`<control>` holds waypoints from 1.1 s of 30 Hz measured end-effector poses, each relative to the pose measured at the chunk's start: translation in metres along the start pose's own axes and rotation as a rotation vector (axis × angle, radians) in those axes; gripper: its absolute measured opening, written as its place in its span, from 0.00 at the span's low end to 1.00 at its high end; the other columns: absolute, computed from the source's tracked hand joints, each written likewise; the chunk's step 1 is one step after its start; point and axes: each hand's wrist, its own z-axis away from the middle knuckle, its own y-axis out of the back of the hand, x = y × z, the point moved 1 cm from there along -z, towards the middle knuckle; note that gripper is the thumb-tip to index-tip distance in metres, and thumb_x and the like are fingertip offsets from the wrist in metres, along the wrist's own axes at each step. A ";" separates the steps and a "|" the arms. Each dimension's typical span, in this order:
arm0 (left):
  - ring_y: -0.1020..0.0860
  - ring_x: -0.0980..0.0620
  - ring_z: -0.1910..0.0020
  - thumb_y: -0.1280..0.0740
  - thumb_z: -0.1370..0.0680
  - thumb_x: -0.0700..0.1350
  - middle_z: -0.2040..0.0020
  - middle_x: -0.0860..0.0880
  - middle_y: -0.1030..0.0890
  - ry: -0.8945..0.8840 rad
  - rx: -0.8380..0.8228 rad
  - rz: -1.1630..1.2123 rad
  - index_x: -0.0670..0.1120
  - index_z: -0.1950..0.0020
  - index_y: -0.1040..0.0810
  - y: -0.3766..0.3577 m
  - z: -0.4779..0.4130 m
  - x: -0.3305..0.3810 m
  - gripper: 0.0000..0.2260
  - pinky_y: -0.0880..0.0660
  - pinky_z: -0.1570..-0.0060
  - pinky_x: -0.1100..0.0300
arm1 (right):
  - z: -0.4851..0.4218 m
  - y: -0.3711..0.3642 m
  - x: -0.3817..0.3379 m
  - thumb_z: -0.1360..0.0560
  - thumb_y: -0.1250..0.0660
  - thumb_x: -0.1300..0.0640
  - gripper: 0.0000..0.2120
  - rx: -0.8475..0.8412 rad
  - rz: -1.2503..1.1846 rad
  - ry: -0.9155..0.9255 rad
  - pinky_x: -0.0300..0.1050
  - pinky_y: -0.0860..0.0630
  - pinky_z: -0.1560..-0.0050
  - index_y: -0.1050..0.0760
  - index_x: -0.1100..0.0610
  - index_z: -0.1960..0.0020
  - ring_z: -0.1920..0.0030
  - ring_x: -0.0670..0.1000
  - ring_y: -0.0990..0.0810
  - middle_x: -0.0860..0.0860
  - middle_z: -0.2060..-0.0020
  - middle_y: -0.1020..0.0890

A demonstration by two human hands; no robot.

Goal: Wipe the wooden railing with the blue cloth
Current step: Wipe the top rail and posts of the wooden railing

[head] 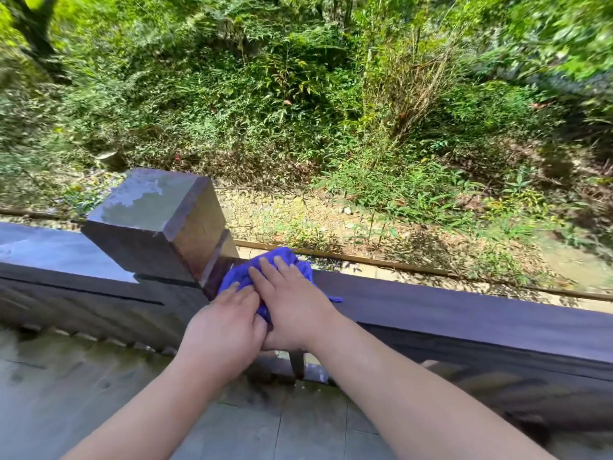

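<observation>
The blue cloth [240, 273] lies bunched on the top of the dark wooden railing [464, 313], right beside a square post [156, 217]. My right hand [292, 300] presses flat on the cloth with fingers spread. My left hand [225, 330] sits at the cloth's near left edge, fingers curled onto it and touching the right hand. Most of the cloth is hidden under both hands.
The railing runs left to right across the view, with slats below it. Grey floor boards [83, 393] lie at my feet. Beyond the rail are a gravel strip and dense green bushes [298, 111].
</observation>
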 end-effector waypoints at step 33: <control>0.25 0.44 0.41 0.38 0.26 0.41 0.31 0.50 0.26 -0.246 -0.067 -0.059 0.48 0.38 0.26 -0.033 -0.044 0.132 0.17 0.25 0.45 0.50 | 0.166 0.023 0.160 0.34 0.50 0.15 0.59 0.027 0.221 -0.231 0.63 0.61 0.19 0.65 0.49 0.16 0.17 0.56 0.62 0.52 0.16 0.57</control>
